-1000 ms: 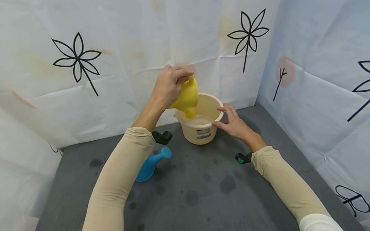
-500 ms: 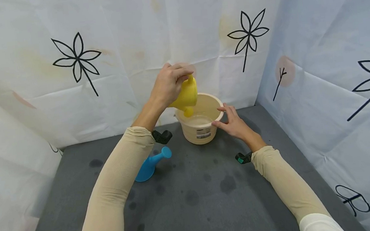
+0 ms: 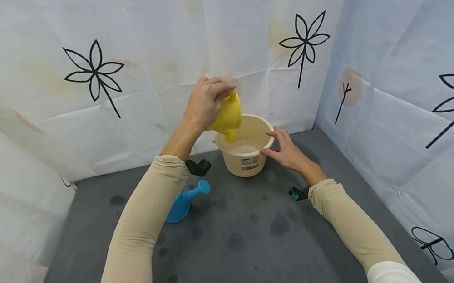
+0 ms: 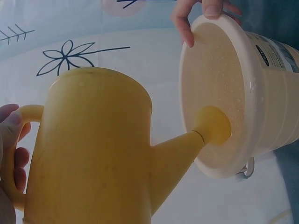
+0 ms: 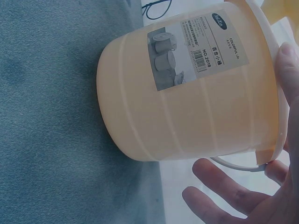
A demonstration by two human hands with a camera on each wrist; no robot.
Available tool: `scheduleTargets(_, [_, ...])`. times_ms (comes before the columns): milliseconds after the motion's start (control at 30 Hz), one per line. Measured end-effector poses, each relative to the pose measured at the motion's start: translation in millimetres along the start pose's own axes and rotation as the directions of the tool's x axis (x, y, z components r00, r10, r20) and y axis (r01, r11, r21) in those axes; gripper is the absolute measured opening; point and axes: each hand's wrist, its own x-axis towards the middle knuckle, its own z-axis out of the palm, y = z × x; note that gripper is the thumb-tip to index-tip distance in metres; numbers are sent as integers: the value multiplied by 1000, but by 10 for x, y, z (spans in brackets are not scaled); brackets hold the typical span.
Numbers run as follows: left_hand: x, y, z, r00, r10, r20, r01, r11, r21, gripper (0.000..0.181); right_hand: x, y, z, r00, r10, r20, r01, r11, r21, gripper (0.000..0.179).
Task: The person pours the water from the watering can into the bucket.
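My left hand (image 3: 208, 101) grips the handle of a yellow watering can (image 3: 230, 114) above a cream bucket (image 3: 235, 162). The can tips forward; in the left wrist view its spout head (image 4: 214, 125) is at the bucket's mouth. Whether water runs from it I cannot tell. At the bucket's right side, my right hand (image 3: 287, 153) holds the rim, thumb at the near edge and a finger hooked over the inside. Its other fingers (image 5: 229, 189) spread below the rim in the right wrist view. Droplets dot the bucket's inner wall; a printed label (image 5: 198, 51) is on its outside.
A blue watering can (image 3: 181, 206) stands on the dark grey tabletop (image 3: 258, 257), partly behind my left forearm. Dark wet spots mark the surface. White sheets with drawn flowers (image 3: 95, 72) hang close behind the bucket and on both sides.
The yellow watering can has shifted very slightly left and up with my left hand. My right hand, the bucket and the blue watering can have stayed put.
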Motion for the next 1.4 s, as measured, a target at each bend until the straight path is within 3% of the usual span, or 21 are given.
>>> scheduleTargets(733, [57,44,-68,1000,5,-16,-4,1000,31,27,2,-8,-6,1000,12,11,-12,1000,22,89])
scheduleTargets(1100, [88,83,-78,999,37,-15,-36,997,62,26,-3,-7,-8,1000,11,11,-11,1000,4,89])
scheduleTargets(1400, [39,6,-60,995,-82,-51,80,995,-52,23,-7,5,-8,1000,8,10,-8,1000,6,88])
